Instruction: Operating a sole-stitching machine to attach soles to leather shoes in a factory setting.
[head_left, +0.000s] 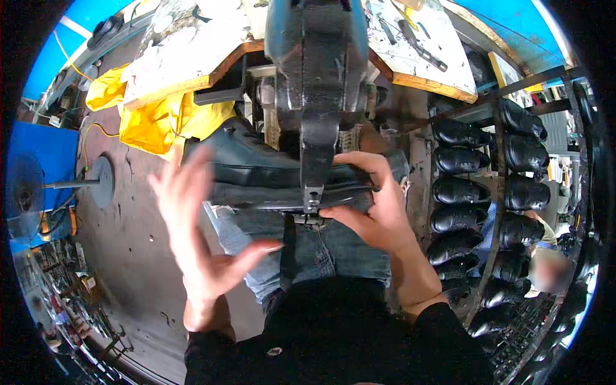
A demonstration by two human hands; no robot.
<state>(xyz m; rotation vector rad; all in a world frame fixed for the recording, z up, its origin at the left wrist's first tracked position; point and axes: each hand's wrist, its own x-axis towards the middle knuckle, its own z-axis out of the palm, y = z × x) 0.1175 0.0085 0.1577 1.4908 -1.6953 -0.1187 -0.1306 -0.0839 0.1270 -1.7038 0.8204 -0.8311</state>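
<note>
White-topped worktable (pixel 224 35) with wooden edging, dark long-handled tool (pixel 420 48) on its right part, yellow sheeting (pixel 154 131) hanging at left, pedestal fan (pixel 72 184) near blue panel (pixel 54 144), metal rack (pixel 523 88) of black shoes (pixel 460 191) right, person (pixel 547 235) beyond.

Shoe (pixel 256 174) I hold, mid-frame: black. Machine (pixel 314 77), top centre: black, blue toward its upper sides. My jeans (pixel 359 256), below centre: faded blue, paler patches. My shirt (pixel 346 333), bottom: black, small pale mark (pixel 274 351). Tabletop (pixel 192 54), upper left: white, dark blotches, orange-brown edge (pixel 168 92). Sheet (pixel 151 131) beneath it: bright yellow. Panel (pixel 29 173), far left: blue. Racked shoes (pixel 459 191), right: black. Floor (pixel 128 269), lower left: grey-brown, dark specks.
</note>
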